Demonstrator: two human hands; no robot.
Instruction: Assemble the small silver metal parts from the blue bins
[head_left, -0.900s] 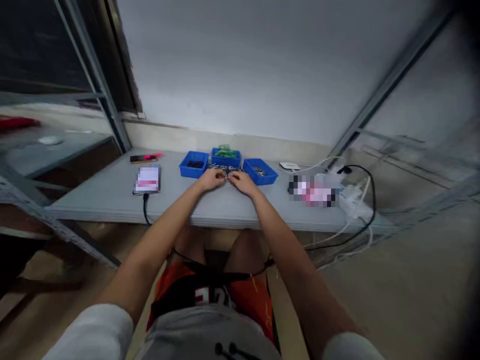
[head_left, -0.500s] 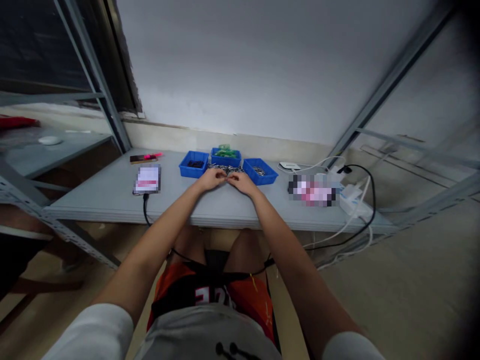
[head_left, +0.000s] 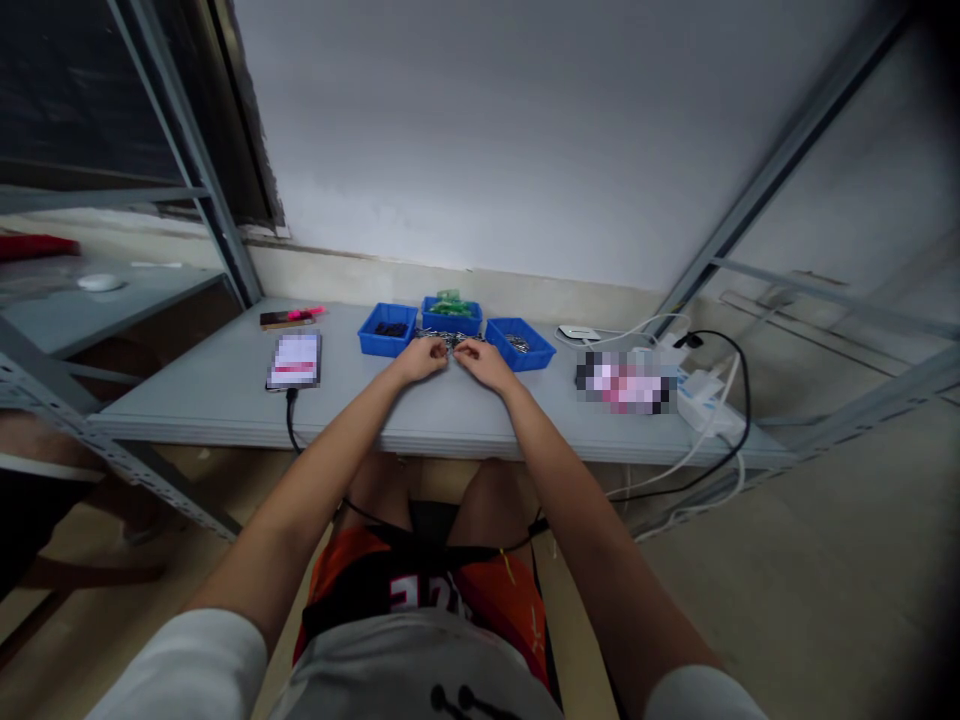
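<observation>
Slim metallic pieces (head_left: 453, 337) lie jumbled beyond curled hands (head_left: 422, 360) (head_left: 486, 363) just apart, their grip unclear.

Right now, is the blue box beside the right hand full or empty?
Neither: the blue box beside the right hand has small shiny pieces lying inside, below its rim.

small silvery and dark parts (head_left: 450, 336), loosely heaped, on grey tabletop (head_left: 450, 412), between two blue bins (head_left: 385, 346)
</observation>
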